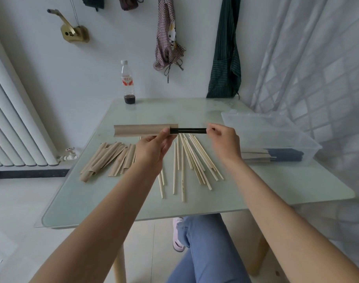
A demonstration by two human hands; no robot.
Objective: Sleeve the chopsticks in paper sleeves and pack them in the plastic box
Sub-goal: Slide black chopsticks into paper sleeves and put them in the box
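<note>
Pinching the open mouth of a brown paper sleeve, the left hand holds it level above the table, thumb on top and fingers curled beneath. The right hand pinches the outer end of a dark pair of chopsticks, whose other end is already inside the sleeve mouth. Both hands are closed on what they hold, with nothing slack.

To do this step well, I judge the pair should stay side by side and in line with the sleeve, so the tips do not snag or crease the paper. The left thumb looks best kept light at the mouth, since pressing flat would close the opening. A steady push from the right, without twisting, should carry the pair in.

Below the hands, loose pale chopsticks lie fanned on the table, and a heap of empty sleeves lies to their left. The clear plastic box stands at the right, holding sleeved sets with dark ends showing, so the job is partly done.

The glass-topped table is pale green. A bottle with a little dark liquid stands at its far edge. Behind it are a white wall with hanging aprons, a radiator at the left, and a sheer curtain at the right.
</note>
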